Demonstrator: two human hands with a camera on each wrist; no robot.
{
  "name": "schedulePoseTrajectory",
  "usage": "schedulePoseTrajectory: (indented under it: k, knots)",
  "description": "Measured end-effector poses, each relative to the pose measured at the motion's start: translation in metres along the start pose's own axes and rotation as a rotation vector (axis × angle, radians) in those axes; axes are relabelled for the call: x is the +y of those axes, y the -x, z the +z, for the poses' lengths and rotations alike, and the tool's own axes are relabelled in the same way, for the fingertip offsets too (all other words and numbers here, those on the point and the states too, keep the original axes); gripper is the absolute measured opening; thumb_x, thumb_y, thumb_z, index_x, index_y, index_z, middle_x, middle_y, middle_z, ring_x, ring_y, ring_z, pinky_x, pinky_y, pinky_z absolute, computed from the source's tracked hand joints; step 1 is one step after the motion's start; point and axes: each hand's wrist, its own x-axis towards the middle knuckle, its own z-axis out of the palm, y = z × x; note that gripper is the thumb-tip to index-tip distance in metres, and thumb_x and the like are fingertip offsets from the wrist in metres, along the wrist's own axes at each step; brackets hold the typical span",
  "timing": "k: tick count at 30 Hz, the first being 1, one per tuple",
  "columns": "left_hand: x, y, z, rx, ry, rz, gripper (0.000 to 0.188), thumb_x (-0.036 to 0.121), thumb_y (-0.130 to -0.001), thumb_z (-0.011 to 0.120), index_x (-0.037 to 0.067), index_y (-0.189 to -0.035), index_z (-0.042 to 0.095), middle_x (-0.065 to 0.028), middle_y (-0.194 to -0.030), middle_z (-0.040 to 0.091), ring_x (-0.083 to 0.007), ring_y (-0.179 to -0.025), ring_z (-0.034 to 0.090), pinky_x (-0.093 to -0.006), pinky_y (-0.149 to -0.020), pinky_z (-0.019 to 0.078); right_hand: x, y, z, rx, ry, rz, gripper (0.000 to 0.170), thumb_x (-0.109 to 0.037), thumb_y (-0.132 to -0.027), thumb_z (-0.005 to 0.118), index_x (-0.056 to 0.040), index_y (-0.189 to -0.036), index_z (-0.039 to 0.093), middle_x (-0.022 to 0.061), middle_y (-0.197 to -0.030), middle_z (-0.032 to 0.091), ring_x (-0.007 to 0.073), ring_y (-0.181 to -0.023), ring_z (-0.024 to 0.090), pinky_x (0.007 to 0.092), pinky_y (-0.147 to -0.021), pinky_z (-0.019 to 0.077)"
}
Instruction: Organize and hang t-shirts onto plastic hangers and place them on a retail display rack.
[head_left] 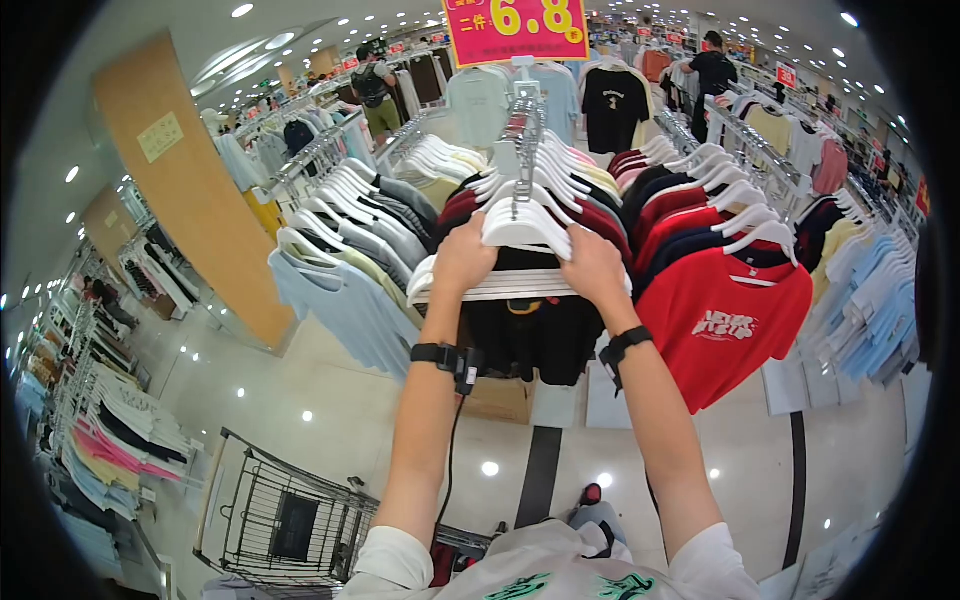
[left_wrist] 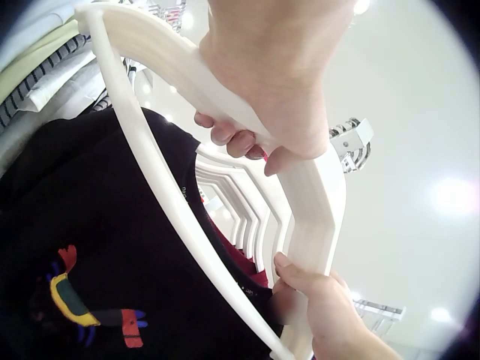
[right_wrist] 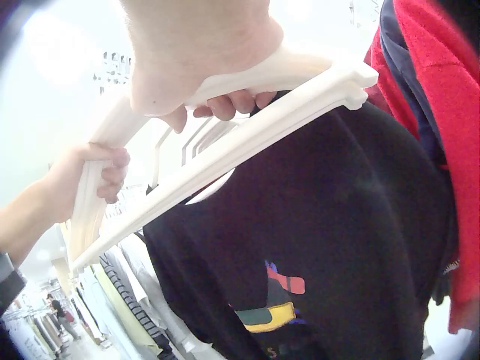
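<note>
White hangers [head_left: 525, 232], a nested bunch, at the centre of the head view; the task's things. Left hand [head_left: 468, 255] clamped on their left shoulder, fingers curled under; right hand [head_left: 596, 265] likewise on the right shoulder. Hands apart, hooks rising between them.

Left-wrist view: left hand at upper centre, fingertips showing beneath the sloping arm; right hand at lower right, thumb along the other arm. Right-wrist view: right hand at top, left hand at the left edge, long lower bars running diagonally below.

Black T-shirt [head_left: 550, 340] hangs just behind and below the bars, with a multicoloured print [left_wrist: 75, 300] in red, yellow, green and blue, clearest at lower left of the left-wrist view.

Surroundings, head view: red T-shirt [head_left: 725, 315] with white lettering, right of centre; light blue top [head_left: 325, 305] left of centre, beside grey and striped garments. Pink sign [head_left: 515, 30] at upper centre, large yellow "6.8". Wooden column [head_left: 190, 200] at upper left, yellow paper on it. Wire shopping cart [head_left: 295, 520] at lower left, on a pale glossy floor [head_left: 340, 410]. Cardboard box [head_left: 498, 400] low, under the garments. Person with a backpack [head_left: 373, 88] at upper left of centre; person in black [head_left: 713, 70] at upper right. Black band on each wrist.
</note>
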Motion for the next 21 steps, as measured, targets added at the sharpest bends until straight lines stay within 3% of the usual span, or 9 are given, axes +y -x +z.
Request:
schedulePoseTrajectory:
  k: [10, 12, 21]
  knots:
    - [-0.003, -0.008, 0.005, 0.026, 0.046, -0.022, 0.035, 0.019, -0.081, 0.058, 0.007, -0.114, 0.060, -0.0269, -0.104, 0.070, -0.0490, -0.100, 0.064, -0.0570, -0.089, 0.0499, 0.005, -0.011, 0.013, 0.078, 0.062, -0.057, 0.022, -0.015, -0.080, 0.067, -0.0051, -0.099, 0.060, 0.0188, -0.091, 0.069, 0.0426, -0.085, 0.067, 0.0536, -0.077, 0.0527]
    - [-0.006, -0.010, 0.004, 0.021, 0.034, 0.037, 0.037, 0.019, -0.079, 0.059, 0.006, -0.113, 0.061, -0.0270, -0.105, 0.070, -0.0487, -0.100, 0.064, -0.0569, -0.089, 0.0501, 0.007, -0.011, 0.016, 0.092, 0.062, -0.083, 0.023, -0.016, -0.080, 0.069, -0.0052, -0.099, 0.060, 0.0184, -0.090, 0.069, 0.0423, -0.084, 0.067, 0.0532, -0.077, 0.0527]
    - [-0.008, -0.017, 0.005, -0.019, 0.029, -0.016, 0.043, 0.022, -0.074, 0.065, 0.006, -0.115, 0.065, -0.0248, -0.108, 0.071, -0.0453, -0.102, 0.067, -0.0534, -0.092, 0.0527, 0.001, -0.010, 0.021, 0.142, 0.113, -0.056, 0.022, -0.015, -0.080, 0.069, -0.0051, -0.098, 0.060, 0.0158, -0.090, 0.068, 0.0397, -0.084, 0.067, 0.0506, -0.076, 0.0521]
